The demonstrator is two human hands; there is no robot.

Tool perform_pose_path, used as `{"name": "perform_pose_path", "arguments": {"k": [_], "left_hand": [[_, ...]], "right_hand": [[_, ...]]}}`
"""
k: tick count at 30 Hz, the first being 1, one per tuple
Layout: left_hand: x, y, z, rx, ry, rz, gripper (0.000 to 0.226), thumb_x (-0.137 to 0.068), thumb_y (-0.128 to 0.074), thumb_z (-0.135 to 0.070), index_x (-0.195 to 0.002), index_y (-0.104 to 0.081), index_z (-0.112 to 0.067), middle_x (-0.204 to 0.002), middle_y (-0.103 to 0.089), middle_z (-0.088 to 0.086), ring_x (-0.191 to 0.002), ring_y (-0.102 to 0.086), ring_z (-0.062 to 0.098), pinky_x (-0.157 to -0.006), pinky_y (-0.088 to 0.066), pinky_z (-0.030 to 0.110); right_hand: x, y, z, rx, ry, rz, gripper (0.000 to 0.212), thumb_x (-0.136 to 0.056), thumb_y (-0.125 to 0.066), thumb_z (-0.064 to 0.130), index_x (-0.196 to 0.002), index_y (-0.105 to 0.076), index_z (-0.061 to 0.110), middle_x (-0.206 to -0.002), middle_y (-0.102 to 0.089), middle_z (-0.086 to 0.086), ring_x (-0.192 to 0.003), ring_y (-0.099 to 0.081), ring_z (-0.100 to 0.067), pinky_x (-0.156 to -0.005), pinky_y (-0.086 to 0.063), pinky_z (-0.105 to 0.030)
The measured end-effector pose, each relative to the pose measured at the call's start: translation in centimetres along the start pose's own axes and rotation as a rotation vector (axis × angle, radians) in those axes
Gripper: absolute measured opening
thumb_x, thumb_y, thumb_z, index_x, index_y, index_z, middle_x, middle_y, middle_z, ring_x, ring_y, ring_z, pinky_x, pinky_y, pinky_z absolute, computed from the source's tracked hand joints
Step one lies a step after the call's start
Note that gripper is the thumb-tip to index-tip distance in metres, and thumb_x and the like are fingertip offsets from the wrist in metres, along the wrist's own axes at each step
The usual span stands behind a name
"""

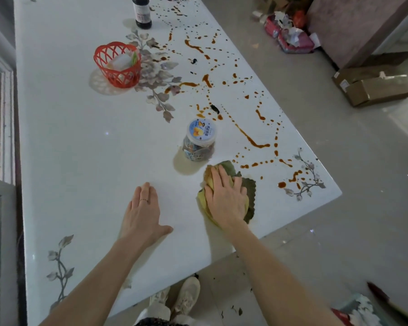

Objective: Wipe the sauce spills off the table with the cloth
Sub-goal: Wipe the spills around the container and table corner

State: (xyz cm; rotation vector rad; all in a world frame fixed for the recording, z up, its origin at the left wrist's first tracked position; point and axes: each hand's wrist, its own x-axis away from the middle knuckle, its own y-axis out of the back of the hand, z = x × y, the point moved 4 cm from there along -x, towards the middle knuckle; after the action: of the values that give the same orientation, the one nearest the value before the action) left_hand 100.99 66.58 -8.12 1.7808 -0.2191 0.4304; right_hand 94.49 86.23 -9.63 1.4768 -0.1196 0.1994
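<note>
Red lattice basket (117, 65) at far left, standing well clear of the brown trails; it is at little risk. Your left hand (143, 209) lies flat and released on the bare white table (80, 149), holding nothing; if you lean on it during a long reach, it may slide on the glossy top. Dark sauce bottle (141, 12) at the far end, just beside the first droplets; a wide sweep there could tip it. Lidded snack jar (199, 142) stands just beyond the cloth, and a forward stroke is likely to knock it or drag sauce against its base, so you should shift it first. Your right hand (226, 198) presses with flattened fingers on the bunched yellow-and-green cloth (250, 189), near the front right of the table. Sauce spills (253, 142) run from beside the cloth up the right half in streaks and dots. Most appear untouched, and one soaked cloth will probably smear them rather than lift them. Strokes toward the right edge could push sauce onto the floor.
</note>
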Motion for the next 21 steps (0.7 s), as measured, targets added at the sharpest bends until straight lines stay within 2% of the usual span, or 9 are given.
{"name": "perform_pose_path", "arguments": {"k": [3,8,9,11,13,15,18,19,21], "left_hand": [[0.2,0.3,-1.0,0.023,-0.004,-0.06,0.116,-0.071,-0.067,-0.058,-0.148,0.002,-0.005,-0.157,0.008,0.01,-0.144,0.006,0.026,-0.117,-0.01,0.035],[0.0,0.3,-5.6,0.073,-0.14,-0.083,0.115,-0.072,-0.07,-0.055,-0.148,0.0,-0.005,-0.157,0.006,0.009,-0.145,0.003,0.024,-0.117,-0.009,0.036],[-0.1,0.3,-6.2,0.068,-0.153,-0.076,0.115,-0.072,-0.071,-0.054,-0.148,0.0,-0.005,-0.157,0.006,0.009,-0.145,0.003,0.024,-0.117,-0.009,0.036],[-0.5,0.2,-6.9,0.054,-0.166,-0.062,0.115,-0.072,-0.071,-0.054,-0.148,0.0,-0.005,-0.157,0.006,0.009,-0.145,0.003,0.023,-0.117,-0.009,0.036],[-0.7,-0.1,-6.9,0.048,-0.166,-0.03,0.114,-0.072,-0.071,-0.053,-0.148,0.0,-0.005,-0.157,0.007,0.009,-0.145,0.004,0.023,-0.118,-0.009,0.036],[-0.6,-0.5,-6.8,0.044,-0.164,0.009,0.115,-0.073,-0.072,-0.051,-0.148,0.001,-0.005,-0.157,0.01,0.009,-0.145,0.006,0.023,-0.118,-0.009,0.036],[-0.4,-0.9,-6.6,0.025,-0.174,0.014,0.116,-0.074,-0.07,-0.051,-0.147,0.006,-0.004,-0.156,0.014,0.009,-0.145,0.008,0.024,-0.118,-0.008,0.035],[-0.4,-1.1,-6.8,0.025,-0.178,0.018,0.116,-0.075,-0.07,-0.051,-0.147,0.006,-0.004,-0.156,0.014,0.009,-0.144,0.008,0.024,-0.118,-0.007,0.036],[-0.4,-1.1,-6.8,0.026,-0.179,0.02,0.116,-0.075,-0.07,-0.051,-0.147,0.007,-0.004,-0.156,0.014,0.009,-0.144,0.009,0.024,-0.118,-0.007,0.036]], "right_hand": [[3.0,-0.6,-1.0,0.049,0.015,-0.057,0.062,-0.099,-0.014,0.053,-0.156,-0.023,0.03,-0.162,-0.027,0.007,-0.125,-0.039,-0.028,-0.093,-0.038,-0.044],[0.1,-0.3,-1.5,0.044,-0.019,0.007,0.057,-0.104,-0.022,0.05,-0.158,-0.014,0.031,-0.164,-0.017,0.007,-0.132,-0.032,-0.03,-0.1,-0.034,-0.045],[0.9,-0.4,-1.8,0.04,-0.012,-0.018,0.057,-0.104,-0.023,0.05,-0.157,-0.019,0.03,-0.163,-0.022,0.007,-0.13,-0.036,-0.03,-0.098,-0.037,-0.045],[3.7,-0.7,-3.5,0.024,-0.007,-0.101,0.056,-0.101,-0.026,0.05,-0.15,-0.041,0.028,-0.151,-0.045,0.004,-0.113,-0.052,-0.029,-0.084,-0.048,-0.045],[5.3,-1.4,-6.2,0.05,-0.017,-0.148,0.058,-0.097,-0.027,0.052,-0.142,-0.053,0.025,-0.139,-0.058,0.003,-0.099,-0.057,-0.027,-0.072,-0.05,-0.041],[4.7,-1.6,-8.0,0.037,-0.097,-0.171,0.059,-0.097,-0.025,0.053,-0.143,-0.051,0.026,-0.139,-0.057,0.003,-0.1,-0.054,-0.026,-0.072,-0.047,-0.038],[4.3,-1.7,-6.8,0.014,-0.21,-0.153,0.056,-0.1,-0.031,0.052,-0.151,-0.038,0.029,-0.151,-0.046,0.004,-0.111,-0.049,-0.026,-0.081,-0.042,-0.037],[4.9,-1.9,-6.0,0.007,-0.192,-0.163,0.057,-0.1,-0.034,0.053,-0.152,-0.037,0.029,-0.153,-0.044,0.004,-0.112,-0.049,-0.025,-0.083,-0.042,-0.037],[7.0,-2.4,-4.2,-0.046,-0.049,-0.215,0.055,-0.098,-0.04,0.053,-0.146,-0.048,0.027,-0.147,-0.05,0.004,-0.106,-0.054,-0.024,-0.079,-0.046,-0.038]]}}
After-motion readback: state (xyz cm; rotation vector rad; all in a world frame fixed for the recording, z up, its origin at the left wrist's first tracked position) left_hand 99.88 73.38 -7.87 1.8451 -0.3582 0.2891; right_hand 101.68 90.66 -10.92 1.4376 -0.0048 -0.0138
